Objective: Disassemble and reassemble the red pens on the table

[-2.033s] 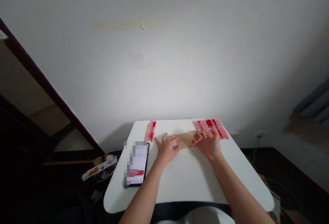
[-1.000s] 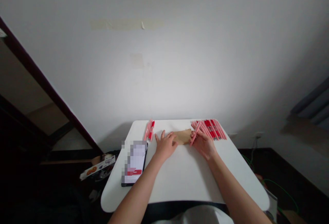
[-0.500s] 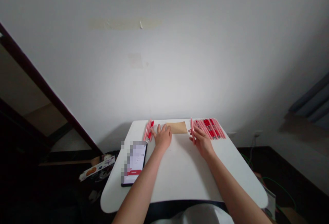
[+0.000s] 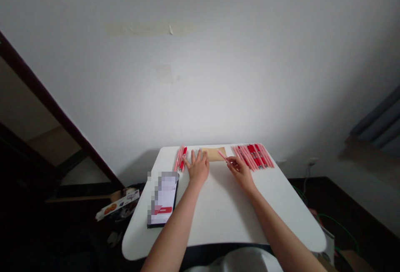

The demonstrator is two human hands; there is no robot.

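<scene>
My left hand (image 4: 198, 168) lies flat with fingers spread, its fingertips by the left edge of a brown paper piece (image 4: 213, 154) at the back of the table. Just left of that hand lies a small group of pink and red pens (image 4: 180, 158). My right hand (image 4: 240, 171) pinches a slim pink pen (image 4: 222, 154), whose tip points up and left over the paper's right end. Whether the tip touches the paper I cannot tell. Beyond my right hand is a row of several pink and red pens (image 4: 258, 156), side by side.
The white table (image 4: 226, 218) has rounded corners and stands against a pale wall (image 4: 200, 97). A tablet or large phone (image 4: 163, 201) with a lit, partly blurred screen lies at the left. Boxes and clutter (image 4: 120, 205) sit on the floor to the left.
My right hand has moved a little left, away from the pen row. The pink pen in it has turned from near upright to slanting over the paper. My left hand has hardly moved.
</scene>
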